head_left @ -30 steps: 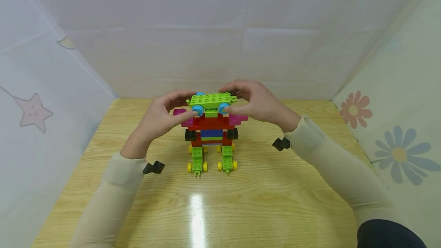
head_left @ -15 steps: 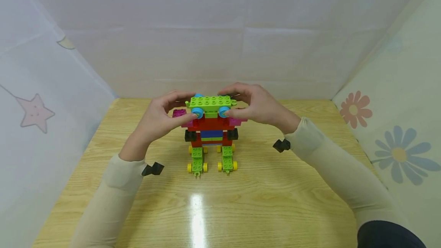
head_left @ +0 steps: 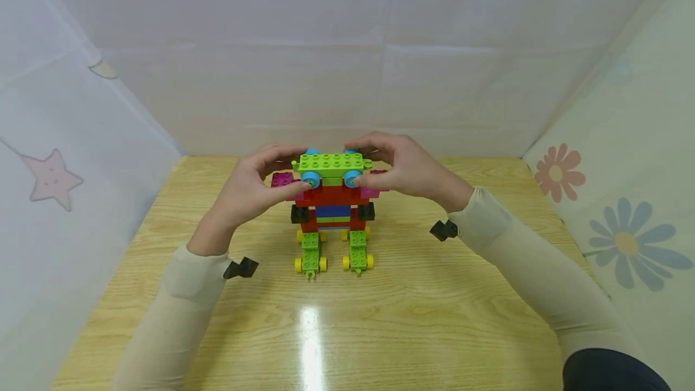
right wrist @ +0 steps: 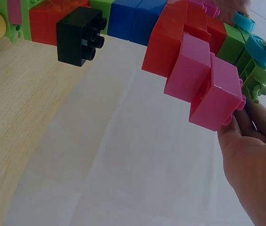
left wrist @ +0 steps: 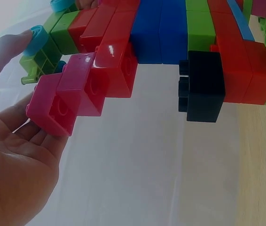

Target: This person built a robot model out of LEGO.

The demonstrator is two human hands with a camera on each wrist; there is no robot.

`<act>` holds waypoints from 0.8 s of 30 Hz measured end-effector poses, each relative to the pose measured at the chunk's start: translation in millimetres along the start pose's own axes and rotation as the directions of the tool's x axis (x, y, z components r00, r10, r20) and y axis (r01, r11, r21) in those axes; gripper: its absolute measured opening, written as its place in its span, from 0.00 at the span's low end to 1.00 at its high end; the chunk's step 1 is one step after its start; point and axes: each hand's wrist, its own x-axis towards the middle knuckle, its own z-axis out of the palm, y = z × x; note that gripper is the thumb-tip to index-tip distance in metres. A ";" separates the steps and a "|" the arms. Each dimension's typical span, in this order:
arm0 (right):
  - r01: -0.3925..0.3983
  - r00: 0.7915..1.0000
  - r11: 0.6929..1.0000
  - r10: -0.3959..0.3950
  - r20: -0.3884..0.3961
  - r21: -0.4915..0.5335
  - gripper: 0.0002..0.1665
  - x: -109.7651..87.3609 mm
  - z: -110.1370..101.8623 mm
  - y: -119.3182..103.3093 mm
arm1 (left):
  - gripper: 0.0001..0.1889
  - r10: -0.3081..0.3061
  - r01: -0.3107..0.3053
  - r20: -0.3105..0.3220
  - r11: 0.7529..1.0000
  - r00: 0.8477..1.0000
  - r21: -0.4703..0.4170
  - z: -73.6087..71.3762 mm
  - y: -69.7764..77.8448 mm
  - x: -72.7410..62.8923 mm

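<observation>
A tall figure of toy building bricks stands on the table, with red bricks (head_left: 328, 196) and blue bricks across its body. On its top lies a lime-green wheeled base (head_left: 330, 163) with blue wheels, level and touching the green brick beneath. My left hand (head_left: 252, 186) pinches the base's left end, thumb on a front wheel and fingers behind. The right hand (head_left: 404, 165) grips the other end the same way. Pink bricks (left wrist: 79, 82) jut out as arms beside the hands, and black bricks (right wrist: 74, 37) stick out lower down. My rear fingertips are partly hidden.
Two green wheeled bases (head_left: 311, 252) with yellow wheels form the figure's feet on the wooden table (head_left: 434, 306). Behind rises a white cloth wall (head_left: 347, 89). Printed side sheets with a star (head_left: 54, 177) and flowers (head_left: 630, 243) flank the table.
The green wheeled base has come down slightly and gone from tilted to level on top of the figure. Both hands have lowered a little with it.
</observation>
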 end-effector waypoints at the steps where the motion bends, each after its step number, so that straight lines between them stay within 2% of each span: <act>1: -0.003 1.000 1.000 0.003 0.001 0.002 0.37 0.1 -0.1 0.3 | 0.29 -0.001 0.001 0.000 1.000 1.000 -0.001 0.0 -0.1 -0.1; 15: -0.016 1.000 0.999 0.017 0.006 -0.041 0.37 0.1 1.2 -0.9 | 0.29 0.015 -0.014 0.011 1.000 1.000 -0.012 -0.3 -0.3 -0.5; 24: -0.022 1.000 0.997 0.022 -0.002 -0.070 0.38 -3.0 0.2 -2.8 | 0.29 -0.003 0.003 0.019 1.000 1.000 -0.005 0.1 0.1 0.3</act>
